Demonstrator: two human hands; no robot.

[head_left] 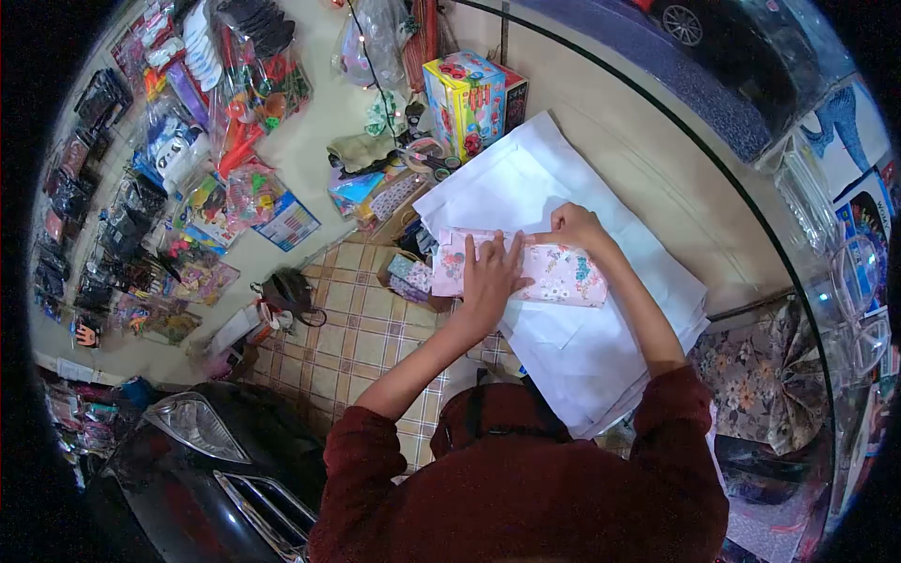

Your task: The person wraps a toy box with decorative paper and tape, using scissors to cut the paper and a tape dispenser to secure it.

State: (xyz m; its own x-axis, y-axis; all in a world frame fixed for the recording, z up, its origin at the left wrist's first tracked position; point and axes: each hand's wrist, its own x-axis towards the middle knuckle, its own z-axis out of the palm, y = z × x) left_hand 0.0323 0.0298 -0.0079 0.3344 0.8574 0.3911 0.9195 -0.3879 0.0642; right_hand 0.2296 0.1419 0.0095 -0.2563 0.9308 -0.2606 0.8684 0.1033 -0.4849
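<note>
Left hand flat, fingers spread wide, pressed on floral wrapped parcel lying on white paper sheets. Right hand at parcel's one-o'clock edge, fingers pinched narrow on the wrapping. Toy box at eleven o'clock.

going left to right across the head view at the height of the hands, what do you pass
black telephone → small patterned box → left hand → floral wrapped parcel → white paper sheets

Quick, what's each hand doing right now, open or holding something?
Left hand: open, pressed flat on the pink floral-patterned wrapped package.
Right hand: fingers curled, pinching the package's top edge.
</note>
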